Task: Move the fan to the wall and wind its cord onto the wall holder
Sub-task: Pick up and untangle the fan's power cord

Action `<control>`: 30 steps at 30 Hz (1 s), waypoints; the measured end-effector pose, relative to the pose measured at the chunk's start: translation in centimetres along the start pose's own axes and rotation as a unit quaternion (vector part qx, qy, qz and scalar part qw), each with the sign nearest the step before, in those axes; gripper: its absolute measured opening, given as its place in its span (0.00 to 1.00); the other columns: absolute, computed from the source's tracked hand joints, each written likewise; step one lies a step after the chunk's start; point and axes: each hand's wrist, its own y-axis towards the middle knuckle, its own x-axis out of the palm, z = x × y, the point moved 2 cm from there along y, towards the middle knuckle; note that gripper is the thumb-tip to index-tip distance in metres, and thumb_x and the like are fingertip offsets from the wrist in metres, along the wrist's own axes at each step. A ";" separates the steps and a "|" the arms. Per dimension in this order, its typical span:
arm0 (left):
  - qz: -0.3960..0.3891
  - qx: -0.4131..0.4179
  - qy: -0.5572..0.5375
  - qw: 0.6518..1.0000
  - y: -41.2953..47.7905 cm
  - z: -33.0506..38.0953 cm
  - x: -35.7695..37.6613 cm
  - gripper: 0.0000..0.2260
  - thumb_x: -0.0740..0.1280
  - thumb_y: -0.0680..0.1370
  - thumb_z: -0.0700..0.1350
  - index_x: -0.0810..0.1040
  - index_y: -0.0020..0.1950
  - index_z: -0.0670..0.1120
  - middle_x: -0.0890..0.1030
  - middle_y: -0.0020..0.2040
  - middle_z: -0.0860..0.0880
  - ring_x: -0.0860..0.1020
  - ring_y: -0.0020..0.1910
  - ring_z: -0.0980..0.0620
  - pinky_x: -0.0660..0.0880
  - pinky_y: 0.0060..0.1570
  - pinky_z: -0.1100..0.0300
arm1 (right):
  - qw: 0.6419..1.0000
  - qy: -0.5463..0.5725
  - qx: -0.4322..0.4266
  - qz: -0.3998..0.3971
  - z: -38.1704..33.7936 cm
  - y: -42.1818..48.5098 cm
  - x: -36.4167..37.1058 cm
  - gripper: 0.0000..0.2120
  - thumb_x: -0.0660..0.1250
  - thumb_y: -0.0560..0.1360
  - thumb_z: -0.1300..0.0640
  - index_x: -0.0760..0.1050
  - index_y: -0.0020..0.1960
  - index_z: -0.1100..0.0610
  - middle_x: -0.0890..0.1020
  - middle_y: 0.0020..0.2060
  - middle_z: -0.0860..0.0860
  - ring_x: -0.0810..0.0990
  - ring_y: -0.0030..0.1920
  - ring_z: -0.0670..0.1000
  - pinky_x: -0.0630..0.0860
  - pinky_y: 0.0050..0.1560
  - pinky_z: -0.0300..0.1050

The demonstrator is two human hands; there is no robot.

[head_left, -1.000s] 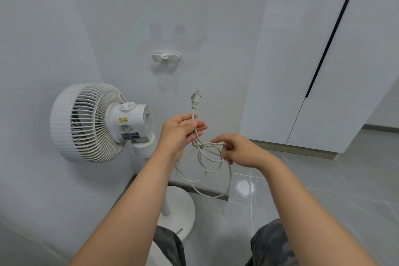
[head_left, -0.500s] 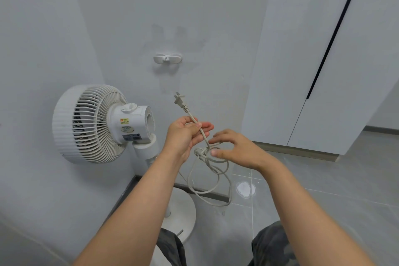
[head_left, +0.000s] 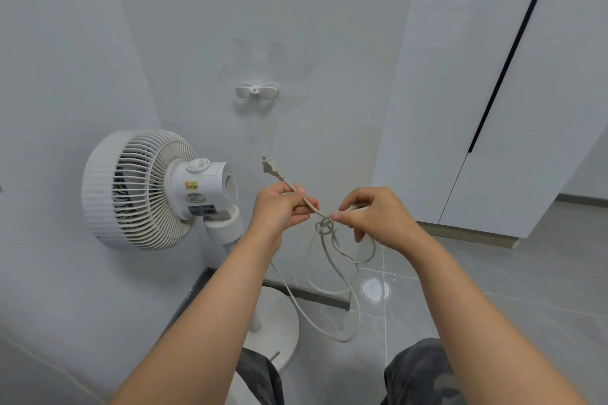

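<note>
Fan [head_left: 141,189] stands at the wall; holder [head_left: 256,90], 12 o'clock of the hands, is bare; left hand [head_left: 279,207] grips the cord [head_left: 325,227] below the plug [head_left: 270,167]; right hand [head_left: 371,214] pinches its tangle; winding not yet begun.

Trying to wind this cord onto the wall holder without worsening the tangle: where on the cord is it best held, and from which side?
Probably the straight stretch of cord just behind the plug, from the left, where the left hand holds it. That end points free toward the wall holder; the knot and slack loops hang below.
</note>
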 end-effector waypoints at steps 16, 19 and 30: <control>-0.063 0.070 0.387 0.917 -0.2 0.1 -0.4 0.20 0.55 0.74 0.31 0.79 0.58 0.47 0.78 0.38 0.48 0.73 0.29 0.54 0.70 0.30 0.65 | 0.992 0.082 0.019 0.098 0.9 1.3 -1.7 0.11 0.67 0.75 0.57 0.80 0.36 0.57 0.73 0.23 0.49 0.69 0.25 0.48 0.70 0.27 0.40; -0.071 0.099 0.422 0.898 -0.3 0.1 -0.3 0.19 0.55 0.73 0.31 0.81 0.53 0.46 0.79 0.44 0.44 0.75 0.40 0.47 0.71 0.42 0.58 | 0.986 0.113 0.024 0.119 1.2 1.4 -1.8 0.11 0.67 0.75 0.58 0.81 0.36 0.59 0.80 0.31 0.53 0.72 0.24 0.48 0.72 0.26 0.38; -0.163 0.100 0.356 0.915 -0.6 -0.1 0.2 0.21 0.53 0.75 0.27 0.82 0.53 0.44 0.75 0.33 0.53 0.68 0.29 0.60 0.65 0.30 0.72 | 0.974 0.203 0.056 0.083 1.1 1.3 -1.1 0.09 0.66 0.76 0.62 0.80 0.39 0.63 0.80 0.29 0.57 0.74 0.20 0.47 0.73 0.23 0.37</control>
